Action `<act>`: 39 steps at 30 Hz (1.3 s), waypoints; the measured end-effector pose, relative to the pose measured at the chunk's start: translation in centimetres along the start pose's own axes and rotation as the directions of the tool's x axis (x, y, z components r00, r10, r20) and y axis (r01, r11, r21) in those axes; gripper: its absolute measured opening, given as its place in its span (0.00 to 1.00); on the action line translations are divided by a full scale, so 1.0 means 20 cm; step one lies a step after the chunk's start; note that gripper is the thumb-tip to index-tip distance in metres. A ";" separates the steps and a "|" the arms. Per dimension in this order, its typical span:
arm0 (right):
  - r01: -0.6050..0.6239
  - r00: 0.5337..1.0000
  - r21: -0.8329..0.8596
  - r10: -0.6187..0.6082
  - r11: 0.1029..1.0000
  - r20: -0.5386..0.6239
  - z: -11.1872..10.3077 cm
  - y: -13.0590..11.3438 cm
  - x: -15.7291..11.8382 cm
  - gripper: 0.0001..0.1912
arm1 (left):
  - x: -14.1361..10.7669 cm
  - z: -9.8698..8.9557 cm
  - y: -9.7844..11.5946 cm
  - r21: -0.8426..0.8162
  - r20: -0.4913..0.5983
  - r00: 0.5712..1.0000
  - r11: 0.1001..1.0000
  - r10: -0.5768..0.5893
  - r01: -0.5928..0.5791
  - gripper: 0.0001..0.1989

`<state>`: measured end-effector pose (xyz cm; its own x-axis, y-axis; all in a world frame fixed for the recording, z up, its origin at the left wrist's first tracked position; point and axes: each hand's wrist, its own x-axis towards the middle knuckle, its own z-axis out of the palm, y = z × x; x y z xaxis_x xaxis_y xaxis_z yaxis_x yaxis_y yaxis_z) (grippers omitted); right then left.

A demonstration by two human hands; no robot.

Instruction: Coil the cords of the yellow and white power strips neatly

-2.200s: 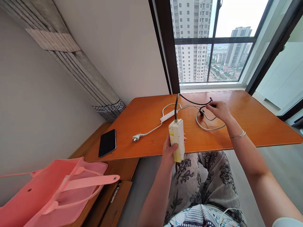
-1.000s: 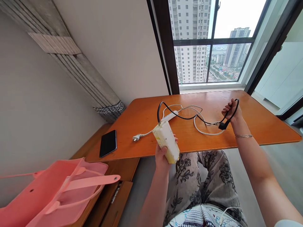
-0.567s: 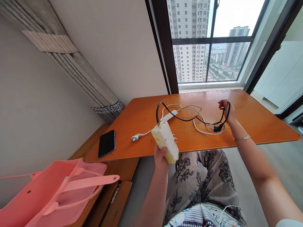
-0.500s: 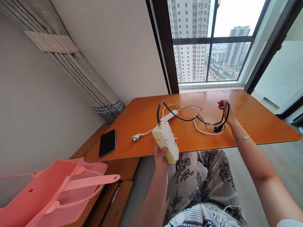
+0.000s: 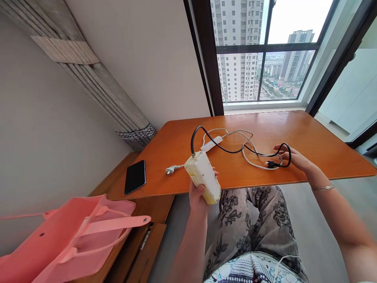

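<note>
White box point(image 5: 204, 175), one, boxy, yellowed toward its base: at centre, tilted, in the left hand point(image 5: 198, 198), over the near edge of the counter point(image 5: 176, 141); grip wrapped about the lower part with the thumb across the front, which seems to steady the box and leaves the top end, where the black cord point(image 5: 232, 152) emerges, unobstructed. Black cord: arches from the box and runs right over the counter to a loop, right of centre. Black plug point(image 5: 272, 164): at the end of that loop, prongs leftward. Right hand point(image 5: 296, 160): behind the loop, grip loose, fingers parted and closed on nothing; whether cord touches skin, cannot tell. White cord point(image 5: 241, 130), with pale inline block point(image 5: 212, 144) and white plug point(image 5: 171, 169): on the counter, partly under the black cord, apparently slack. Phone point(image 5: 135, 177): counter's left end, apart from the cords. Pink bag point(image 5: 73, 232): lower left, mouth gaping.
</note>
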<state>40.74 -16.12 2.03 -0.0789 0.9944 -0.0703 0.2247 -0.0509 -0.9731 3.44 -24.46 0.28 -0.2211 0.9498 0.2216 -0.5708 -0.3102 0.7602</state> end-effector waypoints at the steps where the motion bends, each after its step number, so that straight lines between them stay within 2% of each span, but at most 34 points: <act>1: -0.062 0.998 0.032 0.062 0.998 0.004 0.00 0.01 -0.02 0.25 | 0.00 0.01 0.01 0.002 0.003 1.000 1.000 -0.002 0.002 0.36; 3: -0.137 0.991 0.088 0.137 0.987 0.001 0.01 0.01 -0.05 0.29 | 0.00 0.02 0.02 0.009 0.010 1.000 1.000 -0.009 0.008 0.36; 5: -0.133 0.991 0.088 0.134 0.987 -0.002 0.03 0.00 -0.09 0.37 | -0.01 0.04 0.03 0.011 0.013 1.000 1.000 -0.014 0.014 0.35; 11: -0.040 0.998 -0.154 0.047 0.987 0.047 0.07 -0.10 -0.18 0.49 | -0.02 0.07 0.05 0.027 0.011 1.000 1.000 0.007 -0.007 0.34; 15: -0.026 0.999 -0.259 0.037 0.965 0.037 0.10 -0.20 -0.19 0.51 | -0.02 0.07 0.05 0.027 0.011 1.000 0.999 0.020 -0.020 0.31; 20: -0.039 0.987 -0.378 0.094 0.925 0.128 0.12 -0.25 -0.19 0.59 | -0.02 0.04 0.02 0.021 0.002 0.999 0.999 0.034 -0.034 0.30; 25: 0.051 0.977 -0.472 0.055 0.880 0.206 0.06 -0.21 -0.19 0.56 | -0.02 -0.01 0.00 0.014 0.006 1.000 1.000 -0.007 0.007 0.33; 29: 0.127 0.969 -0.532 0.010 0.837 0.247 0.04 -0.16 -0.18 0.55 | -0.01 -0.02 0.00 0.013 0.000 1.000 1.000 0.000 0.000 0.34; 34: 0.049 0.976 -0.461 0.055 0.886 0.209 0.08 -0.18 -0.21 0.55 | -0.02 -0.01 0.01 0.003 -0.006 1.000 1.000 0.010 -0.010 0.34; 39: 0.128 0.991 -0.460 -0.101 0.879 0.083 0.13 -0.18 -0.18 0.49 | -0.03 0.00 0.01 0.004 -0.001 1.000 1.000 0.019 -0.019 0.32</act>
<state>37.61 -19.83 5.19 -0.1818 0.9833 0.0103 0.6338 0.1252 -0.7633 3.48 -25.00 0.24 -0.2322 0.9438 0.2353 -0.5635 -0.3277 0.7584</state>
